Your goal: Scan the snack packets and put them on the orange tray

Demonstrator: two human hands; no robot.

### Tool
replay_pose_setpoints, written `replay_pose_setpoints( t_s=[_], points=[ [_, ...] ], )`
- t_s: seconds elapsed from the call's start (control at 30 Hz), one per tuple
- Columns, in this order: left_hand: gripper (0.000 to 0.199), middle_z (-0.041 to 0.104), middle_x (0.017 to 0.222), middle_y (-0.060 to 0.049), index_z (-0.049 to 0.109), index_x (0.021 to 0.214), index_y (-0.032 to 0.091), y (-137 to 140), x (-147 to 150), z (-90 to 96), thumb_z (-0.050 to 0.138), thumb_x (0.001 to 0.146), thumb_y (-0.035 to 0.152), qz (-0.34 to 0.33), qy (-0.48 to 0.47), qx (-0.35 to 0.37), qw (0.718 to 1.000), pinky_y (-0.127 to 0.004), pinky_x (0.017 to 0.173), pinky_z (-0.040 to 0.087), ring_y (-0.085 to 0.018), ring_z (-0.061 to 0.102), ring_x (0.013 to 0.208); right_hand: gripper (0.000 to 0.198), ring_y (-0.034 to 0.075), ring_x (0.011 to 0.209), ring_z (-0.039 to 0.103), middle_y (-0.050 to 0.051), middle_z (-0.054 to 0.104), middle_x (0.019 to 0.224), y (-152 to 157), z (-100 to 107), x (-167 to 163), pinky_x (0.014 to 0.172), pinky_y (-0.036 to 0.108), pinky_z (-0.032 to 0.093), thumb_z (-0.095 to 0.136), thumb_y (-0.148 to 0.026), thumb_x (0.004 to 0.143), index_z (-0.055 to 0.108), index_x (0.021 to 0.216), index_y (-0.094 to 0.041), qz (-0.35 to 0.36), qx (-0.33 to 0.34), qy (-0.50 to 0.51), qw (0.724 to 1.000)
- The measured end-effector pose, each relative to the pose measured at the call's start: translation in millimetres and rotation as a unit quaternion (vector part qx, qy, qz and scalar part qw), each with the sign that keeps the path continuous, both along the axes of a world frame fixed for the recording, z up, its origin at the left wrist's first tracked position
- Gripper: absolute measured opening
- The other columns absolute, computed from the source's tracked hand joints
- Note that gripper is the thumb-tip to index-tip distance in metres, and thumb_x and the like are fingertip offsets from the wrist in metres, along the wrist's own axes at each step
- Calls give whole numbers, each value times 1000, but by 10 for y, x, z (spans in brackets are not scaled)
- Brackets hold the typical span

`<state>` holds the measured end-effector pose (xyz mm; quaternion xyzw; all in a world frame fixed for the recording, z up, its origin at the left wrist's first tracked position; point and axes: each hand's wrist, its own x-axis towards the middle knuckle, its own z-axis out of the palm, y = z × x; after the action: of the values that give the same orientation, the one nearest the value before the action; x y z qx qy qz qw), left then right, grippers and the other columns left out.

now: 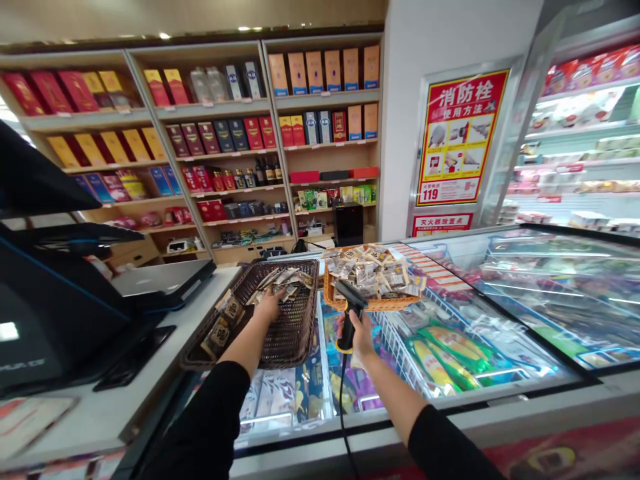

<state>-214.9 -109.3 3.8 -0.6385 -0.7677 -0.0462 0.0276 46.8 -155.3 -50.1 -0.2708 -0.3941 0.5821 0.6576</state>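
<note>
My right hand (357,333) is wrapped around the handle of a black and yellow barcode scanner (350,300), whose cable hangs down over the freezer glass. The scanner's head is in front of an orange woven basket (373,307) heaped with small snack packets (370,267). Over the dark brown woven basket (295,343), my left hand (270,303) reaches into loose small packets (295,277) at its far end. Its fingers look closed on a small packet, partly hidden by the hand. More packets with dark labels (223,323) lie along that basket's left side.
Both baskets rest on a glass-topped chest freezer (450,320) holding bagged goods. At left are a counter (155,367), a scale (160,280) and a dark checkout machine (55,307). Shelves of boxed goods (220,140) and a red fire hydrant sign (463,137) stand behind.
</note>
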Motion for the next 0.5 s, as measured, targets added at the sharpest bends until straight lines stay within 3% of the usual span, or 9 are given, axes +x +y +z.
replay_pose_setpoints(
  t_s=[0.1, 0.2, 0.37, 0.43, 0.5],
  points=[
    [47, 41, 148, -7, 57, 128, 36, 27, 63, 60, 50, 83, 25, -16, 21, 7, 1000, -55, 108, 28, -30, 35, 137, 41, 15, 40, 52, -2, 59, 58, 43, -125, -20, 39, 28, 44, 58, -62, 77, 47, 75, -23, 14, 4, -29, 999],
    [37, 49, 143, -4, 68, 113, 35, -8, 91, 131, 52, 81, 26, -68, -17, -14, 997, -45, 107, 35, -27, 50, 126, 41, 16, 40, 53, 0, 60, 56, 87, -182, 17, 38, 29, 43, 55, -63, 78, 48, 75, -23, 13, 11, -44, 999],
    [37, 62, 128, 0, 74, 103, 32, -184, 63, 175, 64, 68, 21, -181, -103, -118, 971, -30, 101, 41, -24, 58, 117, 40, 15, 38, 53, -1, 61, 55, 74, -141, 23, 36, 27, 41, 62, -59, 75, 50, 74, -22, 20, 4, -20, 1000],
    [41, 67, 120, -1, 71, 109, 27, -233, 69, 173, 60, 71, 23, -118, -149, -131, 973, -31, 97, 45, -24, 61, 111, 40, 13, 36, 52, -3, 60, 54, 52, -113, 14, 35, 25, 41, 64, -58, 73, 49, 74, -22, 27, -1, -3, 1000],
    [47, 66, 120, -10, 64, 121, 17, -240, 106, 158, 55, 78, 31, 11, -151, -81, 985, -35, 95, 46, -27, 60, 112, 40, 12, 36, 51, -4, 59, 53, 31, -92, 14, 35, 24, 40, 65, -58, 72, 48, 74, -22, 31, -4, 9, 999]
  ],
)
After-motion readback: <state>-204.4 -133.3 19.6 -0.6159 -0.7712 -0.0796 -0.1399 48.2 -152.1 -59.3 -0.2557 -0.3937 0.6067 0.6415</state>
